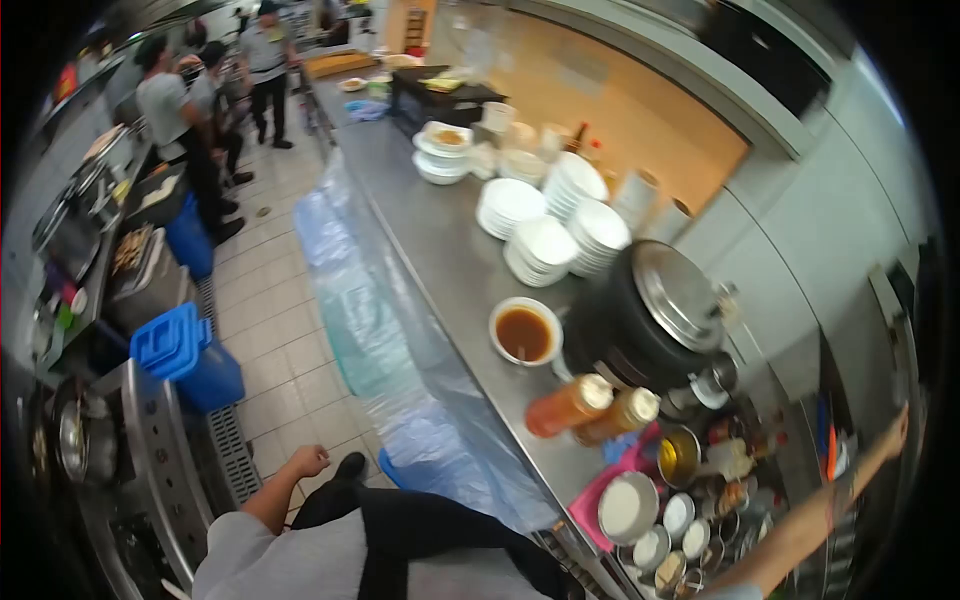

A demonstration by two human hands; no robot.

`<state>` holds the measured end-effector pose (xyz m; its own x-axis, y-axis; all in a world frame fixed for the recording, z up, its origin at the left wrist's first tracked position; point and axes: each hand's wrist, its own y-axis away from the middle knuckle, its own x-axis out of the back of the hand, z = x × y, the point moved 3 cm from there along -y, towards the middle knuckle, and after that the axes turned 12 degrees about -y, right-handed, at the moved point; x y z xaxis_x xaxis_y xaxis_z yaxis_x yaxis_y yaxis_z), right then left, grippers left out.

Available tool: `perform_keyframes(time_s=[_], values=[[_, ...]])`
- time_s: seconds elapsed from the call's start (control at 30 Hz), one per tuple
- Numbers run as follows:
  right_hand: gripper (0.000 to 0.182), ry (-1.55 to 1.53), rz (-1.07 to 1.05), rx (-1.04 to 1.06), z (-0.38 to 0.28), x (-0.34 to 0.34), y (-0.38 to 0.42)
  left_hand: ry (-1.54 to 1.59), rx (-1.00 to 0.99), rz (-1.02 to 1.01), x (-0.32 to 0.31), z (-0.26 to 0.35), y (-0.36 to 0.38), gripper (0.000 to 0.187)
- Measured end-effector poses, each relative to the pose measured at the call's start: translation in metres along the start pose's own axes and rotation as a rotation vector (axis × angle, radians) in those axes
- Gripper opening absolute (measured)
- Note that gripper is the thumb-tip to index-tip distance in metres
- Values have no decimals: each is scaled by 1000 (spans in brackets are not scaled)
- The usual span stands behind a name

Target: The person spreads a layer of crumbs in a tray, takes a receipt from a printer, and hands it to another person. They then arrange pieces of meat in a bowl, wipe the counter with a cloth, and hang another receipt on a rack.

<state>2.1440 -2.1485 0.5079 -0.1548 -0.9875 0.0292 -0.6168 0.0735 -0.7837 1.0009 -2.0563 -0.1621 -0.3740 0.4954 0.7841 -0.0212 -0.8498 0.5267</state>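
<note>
A worker in a grey shirt [290,560] extends the right hand [899,432] to a metal fixture [897,345] at far right, its fingers too indistinct to show grip or mere contact. The left hand [311,461] hangs above the tiled floor [275,368], fingers curled in, nothing visible in them. Between the arms, sauce bottles [570,406] stand on the metal table [432,262] near a bowl of brown sauce [524,333].

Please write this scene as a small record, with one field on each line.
place: kitchen
left hand: low above the tiled floor, nothing visible in it
right hand: stretched out; grip unclear
counter: stacked white dishes, bowl of brown liquid, black pot with metal lid, two filled bottles
floor: blue bin, lid on
background: several people standing
</note>
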Motion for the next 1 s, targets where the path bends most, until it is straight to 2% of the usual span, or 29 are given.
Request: perform_keyframes(time_s=[0.03,0.07,0.13,0.17,0.2,0.27,0.33,0.37,0.4,0.43,0.5,0.53,0.57,0.6,0.63,0.67,0.7,0.73,0.77,0.8,0.83,0.9,0.93,1.0], values=[[39,124,33,-93,-128,4,98,13,33,8,6,-5,1,32],[39,110,11,-96,-137,-7,99,5,48,-41,10,-11,1,31],[17,-257,368,18,-141,-5,107,-6,74,-92,20,-33,0,31],[11,-438,555,73,-149,-5,117,-1,90,-96,25,-47,-2,31],[11,-441,552,64,-165,-12,129,2,103,-98,31,-64,-6,32],[17,-518,415,3,-220,-23,176,6,165,-115,31,-113,-25,31],[28,-558,298,-98,-310,-41,261,12,161,-131,38,-166,-45,30],[28,-558,307,-109,-337,-52,295,30,138,-148,50,-189,-55,30],[26,-489,232,21,-364,-68,323,26,179,-177,66,-210,-63,30],[32,-424,152,154,-387,-89,348,30,184,-171,87,-230,-78,30],[41,-671,-104,158,-325,-160,371,-98,272,-164,126,-276,-91,30],[32,-657,-163,92,-354,-198,432,-125,342,-147,135,-308,-109,26],[31,-706,-221,-11,-347,-248,486,-83,338,55,159,-322,-111,24],[29,-784,-414,-213,-331,-299,557,-51,334,259,194,-324,-114,22],[25,-685,-529,-241,-385,-323,659,1,311,316,222,-326,-119,20],[29,-694,-767,-407,-407,-345,742,56,282,375,246,-328,-128,18],[30,-251,-909,-322,-370,-385,823,128,285,369,270,-326,-136,17],[35,-742,-920,-686,-399,-388,917,213,286,369,285,-320,-143,16],[41,-397,-1060,-472,-409,-390,983,233,299,375,293,-315,-150,16],[47,-465,-1123,-774,-482,-374,1028,300,294,393,300,-310,-157,15],[47,-620,-1245,-789,-482,-389,1083,360,291,414,307,-307,-167,15],[45,-671,-1321,-956,-552,-397,1131,285,258,365,296,-306,-195,15],[45,-673,-1321,-978,-570,-409,1143,325,229,264,297,-298,-202,16],[39,-692,-1476,-630,-613,-445,1161,171,118,196,285,-296,-225,17]])
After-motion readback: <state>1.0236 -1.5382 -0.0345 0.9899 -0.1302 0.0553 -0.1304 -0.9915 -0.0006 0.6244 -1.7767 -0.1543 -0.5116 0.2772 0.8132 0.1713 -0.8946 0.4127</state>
